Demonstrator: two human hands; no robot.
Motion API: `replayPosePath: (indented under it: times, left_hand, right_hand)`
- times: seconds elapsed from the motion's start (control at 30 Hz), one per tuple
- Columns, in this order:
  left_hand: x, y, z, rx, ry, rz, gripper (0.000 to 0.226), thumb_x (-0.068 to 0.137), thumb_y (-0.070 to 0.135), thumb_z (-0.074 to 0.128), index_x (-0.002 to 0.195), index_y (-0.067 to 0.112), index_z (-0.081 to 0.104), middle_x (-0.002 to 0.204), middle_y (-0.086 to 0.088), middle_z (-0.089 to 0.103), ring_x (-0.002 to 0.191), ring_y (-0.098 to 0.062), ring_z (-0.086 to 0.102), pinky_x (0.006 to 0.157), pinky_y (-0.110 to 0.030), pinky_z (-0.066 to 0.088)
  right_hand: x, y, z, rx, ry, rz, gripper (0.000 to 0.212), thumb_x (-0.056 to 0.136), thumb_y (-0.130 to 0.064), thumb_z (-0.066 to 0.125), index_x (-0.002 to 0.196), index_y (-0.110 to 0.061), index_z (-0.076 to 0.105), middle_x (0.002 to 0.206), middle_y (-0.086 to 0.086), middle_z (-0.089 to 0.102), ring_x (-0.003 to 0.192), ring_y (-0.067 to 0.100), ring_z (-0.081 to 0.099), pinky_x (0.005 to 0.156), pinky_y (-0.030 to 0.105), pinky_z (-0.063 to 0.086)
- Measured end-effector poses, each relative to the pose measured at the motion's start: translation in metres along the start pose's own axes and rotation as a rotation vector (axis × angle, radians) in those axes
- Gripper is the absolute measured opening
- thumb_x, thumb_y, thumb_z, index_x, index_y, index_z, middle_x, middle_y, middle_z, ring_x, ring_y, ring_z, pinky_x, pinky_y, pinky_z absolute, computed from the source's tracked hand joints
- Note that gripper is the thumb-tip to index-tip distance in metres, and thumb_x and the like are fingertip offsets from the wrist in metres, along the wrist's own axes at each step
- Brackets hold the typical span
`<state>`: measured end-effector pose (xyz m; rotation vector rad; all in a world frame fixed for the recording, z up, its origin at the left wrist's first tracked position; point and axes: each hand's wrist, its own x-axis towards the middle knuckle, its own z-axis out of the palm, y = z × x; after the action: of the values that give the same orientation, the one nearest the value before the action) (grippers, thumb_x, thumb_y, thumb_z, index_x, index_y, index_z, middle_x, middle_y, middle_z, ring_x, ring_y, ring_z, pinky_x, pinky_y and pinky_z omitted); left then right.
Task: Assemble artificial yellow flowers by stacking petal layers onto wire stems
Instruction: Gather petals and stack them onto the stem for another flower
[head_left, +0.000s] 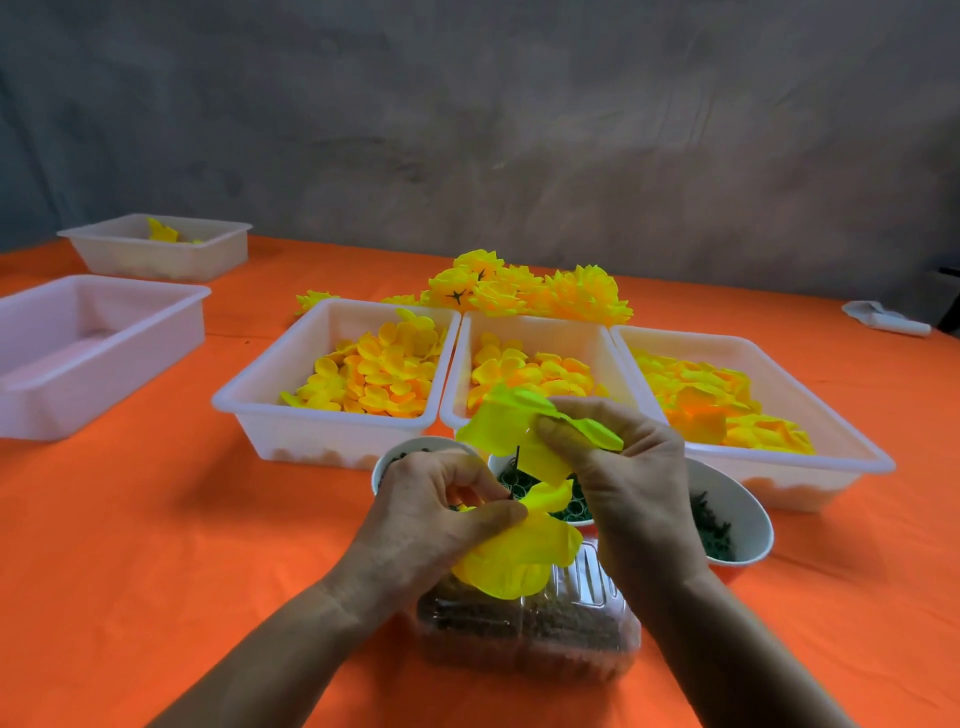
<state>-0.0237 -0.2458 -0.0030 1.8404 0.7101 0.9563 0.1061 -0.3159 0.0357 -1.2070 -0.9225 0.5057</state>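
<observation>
Right now the left hand (436, 512) pinches a thin dark wire stem (518, 470) together with a petal layer (519, 558) already threaded on it; that layer hangs just under the left fingers (485, 514). The right hand (618, 467) pinches a second petal layer (514, 421) between thumb and curled fingers, holding it over the tip of the stem, which stands up between the two hands. Whether the tip has already gone through the layer's middle I cannot tell.

Judging by this, the flower in hand is at an early stage: one layer on, the next being fitted, more surely to come. Beyond the fingers, three white trays hold loose petals: the left tray (244, 405), the middle tray (460, 364) and the right tray (852, 457), all well stocked. Behind them lies a heap of finished flowers (535, 291), so a fair batch is done. Just under the hands sit bowls of dark green parts (727, 525) and a clear plastic box (530, 634) on the orange counter (156, 519). Plenty of petals remain, so much work is likely left.
</observation>
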Motion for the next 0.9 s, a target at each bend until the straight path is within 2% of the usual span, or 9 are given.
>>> replayPosePath:
  times: [0.1,0.13,0.27,0.43,0.63,0.8,0.9]
  left_hand:
    - [-0.001,0.0,0.0,0.012,-0.008,-0.017,0.024,0.068,0.015,0.083,0.057,0.03,0.069,0.069,0.0,0.066,0.066,-0.011,0.059,0.063,-0.035,0.048]
    - [-0.001,0.001,0.0,0.018,-0.006,-0.018,0.024,0.068,0.016,0.083,0.057,0.031,0.069,0.069,0.001,0.067,0.066,-0.01,0.06,0.064,-0.035,0.049]
    - [-0.001,0.001,0.0,0.038,0.006,-0.015,0.025,0.068,0.016,0.083,0.056,0.032,0.067,0.069,0.006,0.064,0.066,-0.008,0.059,0.066,-0.034,0.049]
    - [-0.001,0.0,0.0,0.049,-0.006,-0.006,0.029,0.069,0.015,0.083,0.055,0.032,0.065,0.064,0.007,0.064,0.062,-0.005,0.056,0.063,-0.03,0.046]
    - [0.0,0.0,0.0,0.055,-0.001,0.009,0.025,0.069,0.016,0.083,0.057,0.03,0.065,0.063,0.008,0.062,0.06,-0.004,0.053,0.06,-0.024,0.044]
    - [0.001,-0.002,0.0,0.056,0.015,0.017,0.027,0.068,0.016,0.083,0.057,0.031,0.064,0.063,0.009,0.061,0.061,-0.004,0.054,0.061,-0.029,0.046]
    - [0.001,-0.003,0.001,0.052,0.018,0.026,0.029,0.067,0.014,0.084,0.055,0.031,0.064,0.063,0.008,0.061,0.061,-0.007,0.055,0.062,-0.032,0.046]
  right_hand:
    - [-0.005,0.001,0.002,-0.071,-0.068,-0.107,0.018,0.075,0.0,0.073,0.083,-0.017,0.074,0.084,-0.005,0.074,0.081,0.005,0.068,0.071,0.014,0.049]
    - [-0.006,0.001,0.002,-0.066,-0.085,-0.116,0.017,0.076,-0.001,0.073,0.083,-0.016,0.074,0.083,-0.004,0.074,0.078,0.004,0.067,0.069,0.014,0.049]
    - [-0.01,0.002,0.002,0.012,-0.154,-0.102,0.011,0.078,-0.004,0.07,0.074,-0.013,0.074,0.072,0.008,0.071,0.066,0.014,0.062,0.061,0.022,0.049]
    - [-0.011,0.004,0.0,-0.021,-0.181,-0.128,0.009,0.08,-0.007,0.069,0.079,-0.014,0.073,0.074,0.015,0.07,0.067,0.021,0.06,0.064,0.034,0.049]
    - [-0.015,0.004,-0.002,-0.005,-0.217,-0.101,0.006,0.076,-0.019,0.068,0.076,-0.018,0.074,0.072,0.016,0.068,0.067,0.023,0.059,0.065,0.044,0.049]
    - [-0.015,0.004,-0.003,-0.005,-0.236,-0.121,0.007,0.075,-0.018,0.069,0.078,-0.02,0.075,0.071,0.004,0.071,0.066,0.013,0.062,0.061,0.027,0.049]
    - [-0.016,0.006,-0.003,-0.068,-0.214,-0.223,0.007,0.074,-0.016,0.071,0.076,-0.022,0.075,0.073,-0.004,0.073,0.068,0.006,0.064,0.063,0.019,0.049]
